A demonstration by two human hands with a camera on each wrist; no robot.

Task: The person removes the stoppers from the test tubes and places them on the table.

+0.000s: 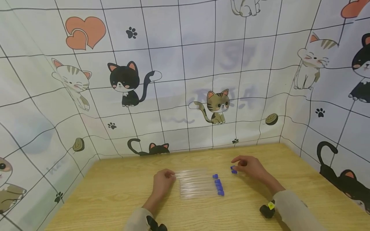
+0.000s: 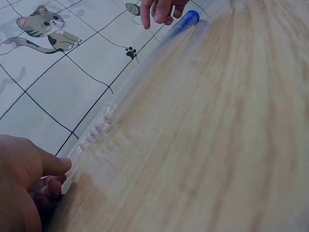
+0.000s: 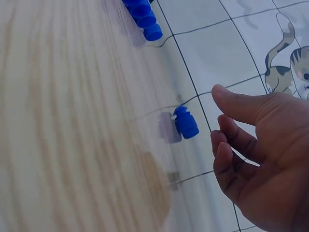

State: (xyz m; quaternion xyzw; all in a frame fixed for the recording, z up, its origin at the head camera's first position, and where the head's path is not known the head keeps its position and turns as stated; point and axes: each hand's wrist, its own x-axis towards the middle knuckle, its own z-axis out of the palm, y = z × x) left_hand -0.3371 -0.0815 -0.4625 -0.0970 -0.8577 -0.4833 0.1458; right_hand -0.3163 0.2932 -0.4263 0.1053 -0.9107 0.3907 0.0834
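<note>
Left fingers (image 2: 52,187) pinch clear tube (image 1: 180,175); blue caps (image 1: 218,185) close tubes (image 1: 196,187); right fingers (image 3: 244,141) loosely curled.

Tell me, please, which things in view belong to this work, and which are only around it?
Probably in the work:
clear tubes, one at the left hand's fingertips
blue caps at the tube ends
loose blue caps, near the right hand

Only around:
wooden table
cat-print wall covering
black wrist devices
</note>
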